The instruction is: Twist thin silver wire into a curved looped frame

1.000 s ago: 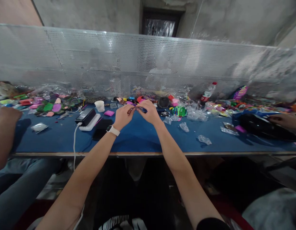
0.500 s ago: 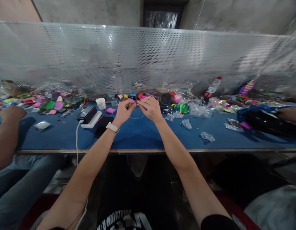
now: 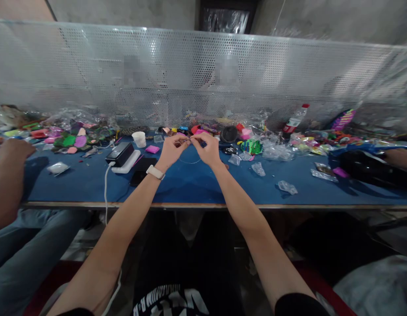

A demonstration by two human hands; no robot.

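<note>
Blue and long, our counter (image 3: 187,191) runs right across in front of us. One thin loop of string (image 3: 190,163) shows just below our hands, in the middle. Our left hand (image 3: 172,150) and right hand (image 3: 207,150) pinch a tiny thing (image 3: 189,139), too small to make out, between their fingertips. Off to the left we see a white cup (image 3: 139,139). Farther back are a red-capped bottle (image 3: 295,119) on the right and a metal screen (image 3: 177,66) full of holes.

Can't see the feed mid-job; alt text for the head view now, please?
A person's left hand and right hand meet above a blue table, fingers pinching a tiny item too small to identify, a thin strand looping below. A white cup stands to the left, a red-capped bottle farther off to the right.
</note>
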